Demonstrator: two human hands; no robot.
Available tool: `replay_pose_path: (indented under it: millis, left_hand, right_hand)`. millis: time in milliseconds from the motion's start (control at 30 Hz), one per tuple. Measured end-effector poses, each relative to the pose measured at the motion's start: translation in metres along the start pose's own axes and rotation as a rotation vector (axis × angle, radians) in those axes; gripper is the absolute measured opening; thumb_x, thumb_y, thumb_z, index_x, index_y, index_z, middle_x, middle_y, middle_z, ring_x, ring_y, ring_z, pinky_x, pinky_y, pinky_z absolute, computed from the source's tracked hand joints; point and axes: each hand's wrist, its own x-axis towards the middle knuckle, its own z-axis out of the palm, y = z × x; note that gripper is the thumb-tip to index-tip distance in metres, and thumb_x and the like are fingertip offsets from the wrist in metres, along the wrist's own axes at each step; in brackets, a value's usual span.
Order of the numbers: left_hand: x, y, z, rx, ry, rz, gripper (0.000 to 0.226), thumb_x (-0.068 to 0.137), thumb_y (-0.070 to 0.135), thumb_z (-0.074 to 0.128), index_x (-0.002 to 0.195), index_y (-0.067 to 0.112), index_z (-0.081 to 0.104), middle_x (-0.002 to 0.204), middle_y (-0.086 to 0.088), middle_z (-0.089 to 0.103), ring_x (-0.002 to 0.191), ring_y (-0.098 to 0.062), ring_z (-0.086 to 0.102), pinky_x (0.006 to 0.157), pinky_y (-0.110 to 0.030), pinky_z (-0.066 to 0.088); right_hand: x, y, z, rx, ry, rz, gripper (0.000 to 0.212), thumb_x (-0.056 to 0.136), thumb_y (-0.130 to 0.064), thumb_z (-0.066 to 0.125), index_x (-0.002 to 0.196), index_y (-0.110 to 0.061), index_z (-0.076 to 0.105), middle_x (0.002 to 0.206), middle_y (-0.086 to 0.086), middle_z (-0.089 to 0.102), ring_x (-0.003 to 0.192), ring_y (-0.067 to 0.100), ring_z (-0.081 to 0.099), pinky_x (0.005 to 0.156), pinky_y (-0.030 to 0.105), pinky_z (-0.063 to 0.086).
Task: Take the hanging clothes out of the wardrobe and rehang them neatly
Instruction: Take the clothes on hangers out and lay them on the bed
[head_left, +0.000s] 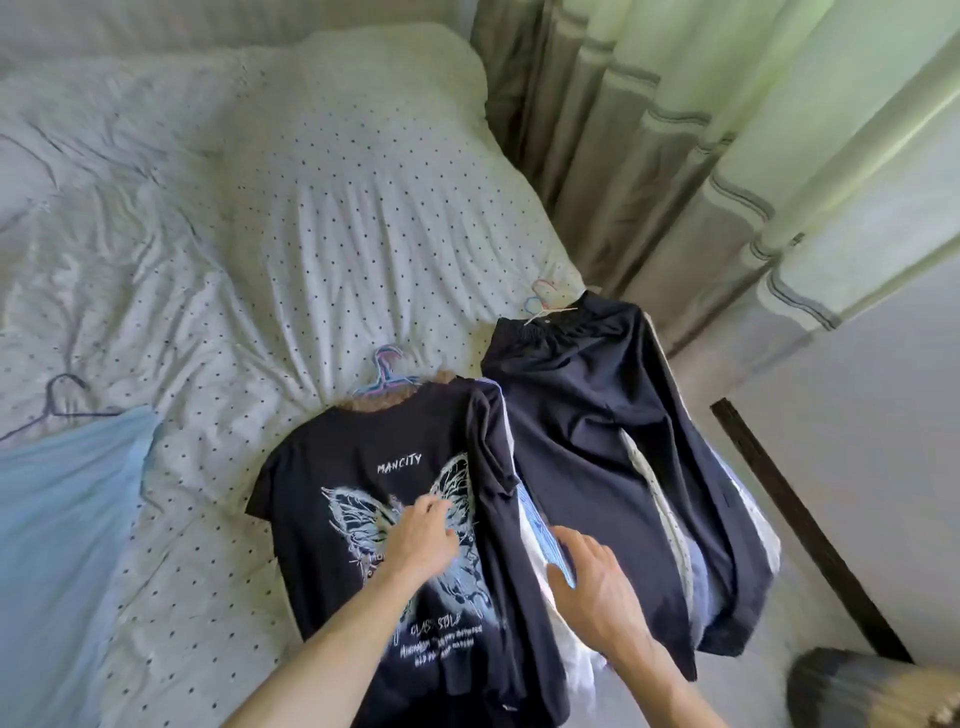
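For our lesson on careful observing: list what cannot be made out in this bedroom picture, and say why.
Head view:
- Layers under the black T-shirt and dark trousers: covered; only striped blue-white edges show.
- Light blue garment: cut off by the left edge.
- Bottom-right object: blurred, cropped by the corner.
- T-shirt's lowest lettering: too small, blurred.

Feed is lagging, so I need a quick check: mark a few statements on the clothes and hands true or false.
1. The black T-shirt lies on the bed. True.
2. The left hand rests on the T-shirt's butterfly print. True.
3. The dark trousers lie left of the T-shirt. False: they lie to its right.
4. The right hand holds a hanger. False: it touches striped fabric beside the T-shirt.
5. A light blue garment lies at the view's left. True.
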Motion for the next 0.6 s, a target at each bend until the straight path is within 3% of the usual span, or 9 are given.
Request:
replay_pose_path:
  millis: [267,600]
  left_hand:
    - [-0.096,0.117,0.048,0.195,-0.006,0.314,0.051,0.096,0.027,0.043,0.147,0.024,0.043,0.152,0.004,0.040,0.137,-0.022,0.039,0.111,-0.038,0.036]
    - [-0.224,0.308,0.176,0.488,-0.125,1.009,0.047,0.095,0.032,0.046,0.141,0.029,0.050,0.146,0.010,0.048,0.134,-0.016,0.043,0.110,-0.032,0.036]
  right_hand:
    - [-0.159,0.106,-0.029,0.130,0.354,0.086,0.036,0.095,-0.035,0.058,0.131,-0.035,0.059,0.136,-0.015,0.057,0.129,0.013,0.046,0.103,0.028,0.040]
    - [-0.384,0.232,-0.026,0.176,0.684,0.585,0.035,0.099,-0.041,0.052,0.133,-0.035,0.059,0.143,-0.015,0.052,0.137,0.010,0.040,0.115,0.029,0.030]
